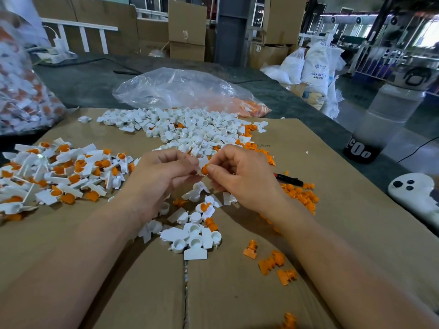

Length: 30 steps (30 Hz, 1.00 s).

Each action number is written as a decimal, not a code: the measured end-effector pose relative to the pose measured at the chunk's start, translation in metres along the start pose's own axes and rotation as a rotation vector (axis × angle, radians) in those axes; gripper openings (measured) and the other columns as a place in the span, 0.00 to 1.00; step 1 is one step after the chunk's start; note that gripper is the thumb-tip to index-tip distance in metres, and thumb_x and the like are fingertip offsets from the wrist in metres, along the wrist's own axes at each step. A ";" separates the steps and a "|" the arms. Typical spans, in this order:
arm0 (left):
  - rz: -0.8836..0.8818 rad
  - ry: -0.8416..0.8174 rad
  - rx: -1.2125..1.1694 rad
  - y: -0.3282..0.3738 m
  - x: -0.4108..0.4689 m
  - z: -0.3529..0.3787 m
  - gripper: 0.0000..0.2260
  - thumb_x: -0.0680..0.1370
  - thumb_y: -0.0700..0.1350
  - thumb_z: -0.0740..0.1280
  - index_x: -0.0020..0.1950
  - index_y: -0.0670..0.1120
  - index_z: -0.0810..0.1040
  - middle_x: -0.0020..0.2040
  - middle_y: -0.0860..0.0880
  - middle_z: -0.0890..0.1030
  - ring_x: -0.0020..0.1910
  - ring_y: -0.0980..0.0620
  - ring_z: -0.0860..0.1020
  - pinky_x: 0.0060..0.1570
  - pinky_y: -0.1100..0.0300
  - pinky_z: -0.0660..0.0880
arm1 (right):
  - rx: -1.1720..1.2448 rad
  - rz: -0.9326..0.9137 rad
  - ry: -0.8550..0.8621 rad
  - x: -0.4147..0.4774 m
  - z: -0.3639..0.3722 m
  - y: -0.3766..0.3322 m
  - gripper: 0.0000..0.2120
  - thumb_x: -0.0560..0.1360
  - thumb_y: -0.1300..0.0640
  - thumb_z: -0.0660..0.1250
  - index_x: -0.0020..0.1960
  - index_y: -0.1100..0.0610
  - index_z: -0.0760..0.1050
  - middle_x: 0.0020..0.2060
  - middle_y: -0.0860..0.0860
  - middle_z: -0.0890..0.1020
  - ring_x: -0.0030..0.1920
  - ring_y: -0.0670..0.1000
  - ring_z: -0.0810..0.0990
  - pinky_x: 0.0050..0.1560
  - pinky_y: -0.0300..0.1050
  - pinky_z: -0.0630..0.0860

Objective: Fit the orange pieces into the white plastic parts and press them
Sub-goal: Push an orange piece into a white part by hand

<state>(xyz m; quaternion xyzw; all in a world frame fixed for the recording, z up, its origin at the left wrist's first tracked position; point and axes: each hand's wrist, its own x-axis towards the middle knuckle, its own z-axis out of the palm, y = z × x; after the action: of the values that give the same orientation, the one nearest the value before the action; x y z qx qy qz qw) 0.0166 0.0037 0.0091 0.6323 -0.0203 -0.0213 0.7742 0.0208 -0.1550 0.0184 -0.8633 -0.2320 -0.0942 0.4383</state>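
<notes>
Head camera shows my left hand pinching a white part. My right hand pinches an orange piece against it.

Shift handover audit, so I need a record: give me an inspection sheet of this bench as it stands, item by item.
Surface: brown cardboard sheet laid on a grey table.
Job's things: heap of white plastic parts at the back; loose orange pieces on the right; pile of assembled white-and-orange parts on the left.
Clutter: clear plastic bag; full bag of assembled parts far left; black-and-red marker pen; white handheld controller at the right edge.
Hands: left hand holds a white plastic part; right hand pinches an orange piece against it.
Cables: black cable across the table behind.
Surroundings: brown cardboard boxes, white sacks.
</notes>
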 end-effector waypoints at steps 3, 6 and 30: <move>-0.027 -0.005 -0.037 0.001 0.000 -0.002 0.09 0.61 0.40 0.70 0.37 0.36 0.76 0.31 0.46 0.81 0.32 0.52 0.81 0.35 0.64 0.79 | -0.012 -0.028 -0.020 -0.001 0.000 0.000 0.08 0.75 0.61 0.66 0.39 0.51 0.72 0.32 0.48 0.80 0.36 0.48 0.81 0.41 0.49 0.79; -0.055 -0.051 -0.089 0.003 0.000 -0.004 0.10 0.60 0.36 0.70 0.40 0.39 0.80 0.34 0.46 0.82 0.32 0.53 0.82 0.34 0.66 0.78 | -0.023 -0.059 -0.031 -0.001 0.000 0.000 0.05 0.75 0.61 0.66 0.42 0.53 0.72 0.33 0.48 0.80 0.37 0.47 0.81 0.41 0.47 0.77; 0.183 0.021 0.326 -0.001 -0.013 0.008 0.15 0.61 0.32 0.75 0.40 0.49 0.80 0.27 0.55 0.80 0.27 0.62 0.77 0.29 0.73 0.72 | -0.189 -0.124 0.059 -0.003 -0.002 -0.001 0.05 0.73 0.60 0.68 0.38 0.57 0.76 0.28 0.40 0.73 0.28 0.42 0.72 0.31 0.36 0.70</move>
<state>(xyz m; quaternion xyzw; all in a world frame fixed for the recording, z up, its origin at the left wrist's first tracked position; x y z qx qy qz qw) 0.0036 -0.0031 0.0096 0.7451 -0.0728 0.0592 0.6603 0.0176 -0.1571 0.0198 -0.8815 -0.2621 -0.1681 0.3550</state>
